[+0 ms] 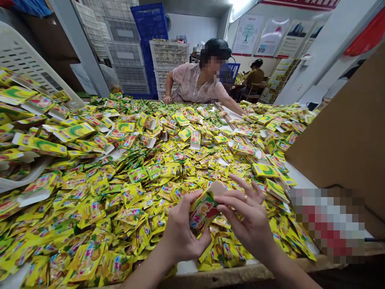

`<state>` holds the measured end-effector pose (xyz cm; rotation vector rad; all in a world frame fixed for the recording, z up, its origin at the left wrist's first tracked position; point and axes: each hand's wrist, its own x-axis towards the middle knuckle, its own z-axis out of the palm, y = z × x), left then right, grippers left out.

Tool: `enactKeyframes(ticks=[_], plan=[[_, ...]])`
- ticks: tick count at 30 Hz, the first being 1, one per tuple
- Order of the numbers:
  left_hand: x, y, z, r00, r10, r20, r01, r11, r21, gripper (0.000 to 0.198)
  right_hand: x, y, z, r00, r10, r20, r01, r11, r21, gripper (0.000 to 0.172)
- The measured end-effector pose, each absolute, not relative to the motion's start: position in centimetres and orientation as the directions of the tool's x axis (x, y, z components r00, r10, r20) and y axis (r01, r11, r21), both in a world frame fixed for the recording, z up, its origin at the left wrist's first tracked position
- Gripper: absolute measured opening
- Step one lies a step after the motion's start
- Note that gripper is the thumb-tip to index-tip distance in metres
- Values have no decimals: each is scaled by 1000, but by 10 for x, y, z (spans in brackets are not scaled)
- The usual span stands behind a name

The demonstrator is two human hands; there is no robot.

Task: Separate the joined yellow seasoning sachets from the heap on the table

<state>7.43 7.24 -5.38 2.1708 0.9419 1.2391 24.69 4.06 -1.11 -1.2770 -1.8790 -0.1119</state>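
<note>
My left hand [180, 230] is closed around a small yellow, green and red carton [203, 208] held above the near edge of the table. My right hand [251, 216] pinches the carton's open top flap, the other fingers spread apart. Under both hands lies a deep heap of yellow-green sachets [135, 192] that covers the table. Flat and part-folded cartons of the same print [75, 130] are piled at the left and far right.
A person in a pink top [200, 82] leans on the far side of the table, hands among the sachets. Another person sits further back. White and blue crates [150, 24] are stacked behind. A brown cardboard box [345, 136] stands at my right.
</note>
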Motion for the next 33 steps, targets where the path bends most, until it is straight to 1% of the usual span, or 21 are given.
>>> enactKeyframes(ticks=[3,4,6,7,9,11,13,15,17,19,21,23,24,25,26,27,29,30,31,32,33], plan=[[73,74,-56,409,702,583,339,-710,617,61,246,40,-8,-271,881,388,731,451,-513,9],[73,75,-57,441,680,585,339,-730,593,60,246,41,-9,-285,909,302,712,412,-568,9],[73,76,-57,492,658,570,331,-747,577,60,243,44,-15,-231,953,196,661,302,-687,18],[74,77,-56,488,678,549,334,-727,600,60,242,46,-19,-161,971,174,603,236,-762,20],[75,78,-54,426,772,472,349,-622,701,61,240,50,-27,10,991,132,406,116,-906,23],[76,79,-51,363,872,327,314,-445,839,61,238,52,-34,117,990,80,216,53,-975,28],[77,78,-50,336,923,188,205,-266,942,54,237,52,-38,99,994,47,135,34,-990,31],[79,77,-50,311,941,132,98,-170,981,41,237,51,-39,-8,1000,8,97,9,-995,33],[81,76,-51,247,959,141,60,-160,985,35,237,49,-40,-96,994,-47,47,-43,-998,36],[83,73,-52,197,967,162,59,-176,983,32,237,48,-40,-121,990,-78,4,-78,-997,36],[85,71,-53,151,971,187,54,-197,979,30,237,45,-41,-69,997,-35,-39,-37,-999,31],[85,70,-53,84,978,191,55,-196,979,30,235,43,-45,137,987,89,-58,98,-993,29],[85,69,-54,61,982,178,55,-181,982,31,235,42,-48,251,958,141,-47,158,-986,37],[85,69,-55,60,986,155,59,-158,986,32,235,42,-51,314,936,159,-35,179,-983,50],[84,70,-56,86,988,128,70,-134,988,33,237,43,-55,306,942,134,-34,151,-988,61],[83,71,-58,141,984,104,95,-118,988,35,241,45,-57,227,972,68,-35,77,-996,66],[82,74,-61,269,959,86,173,-136,975,41,256,56,-56,33,996,-85,41,-87,-995,60],[81,75,-63,297,950,94,218,-163,962,45,268,65,-50,33,993,-112,120,-116,-986,54],[80,77,-64,300,947,117,259,-199,945,51,284,77,-41,99,991,-94,207,-113,-972,50],[79,79,-65,281,948,150,291,-233,928,56,304,90,-29,251,968,-6,316,-88,-945,50],[78,80,-65,248,951,184,313,-259,914,59,326,104,-14,369,927,73,372,-75,-925,51]])
